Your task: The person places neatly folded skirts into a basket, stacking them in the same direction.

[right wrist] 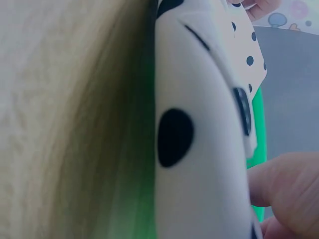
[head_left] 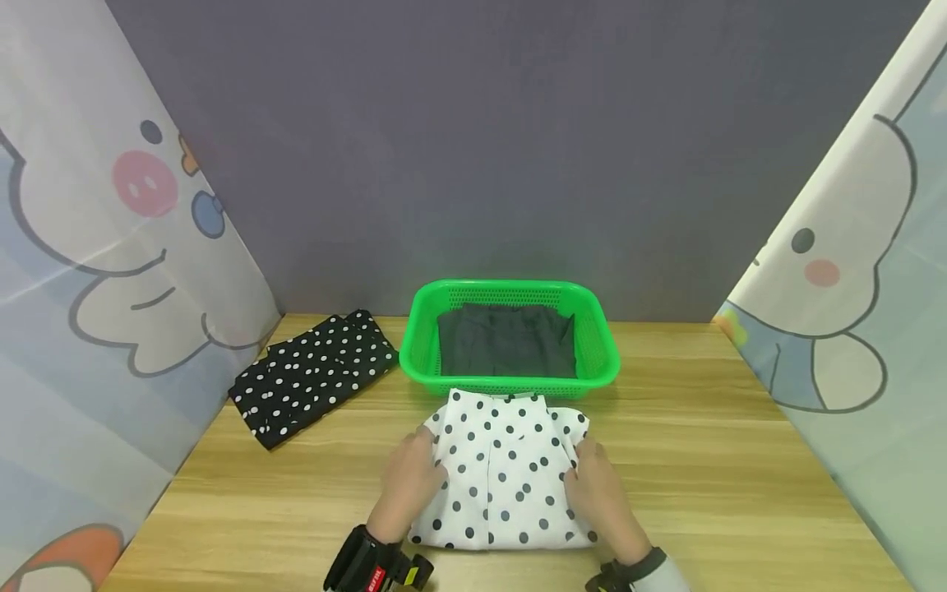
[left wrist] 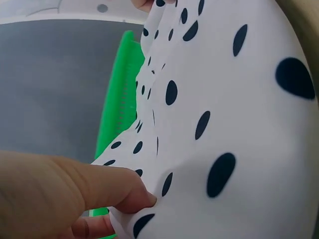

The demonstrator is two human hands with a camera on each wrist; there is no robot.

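A folded white cloth with black polka dots [head_left: 510,485] lies in front of the green basket, its far edge overlapping the basket's near rim in the head view. My left hand [head_left: 412,478] pinches the cloth's left side; in the left wrist view the thumb [left wrist: 119,186] presses on top with a finger beneath. On the opposite side my right hand [head_left: 598,492] pinches the cloth's right edge, thumb [right wrist: 269,184] against the fabric in the right wrist view. Some of the right fingers are hidden behind the cloth.
A green plastic basket [head_left: 608,362] stands against the grey back wall with a folded dark grey cloth [head_left: 506,341] inside. To its left, a folded black cloth with white dots [head_left: 314,378] lies slantwise on the wooden table [head_left: 725,460]. Cartoon-printed panels [head_left: 829,288] border both sides.
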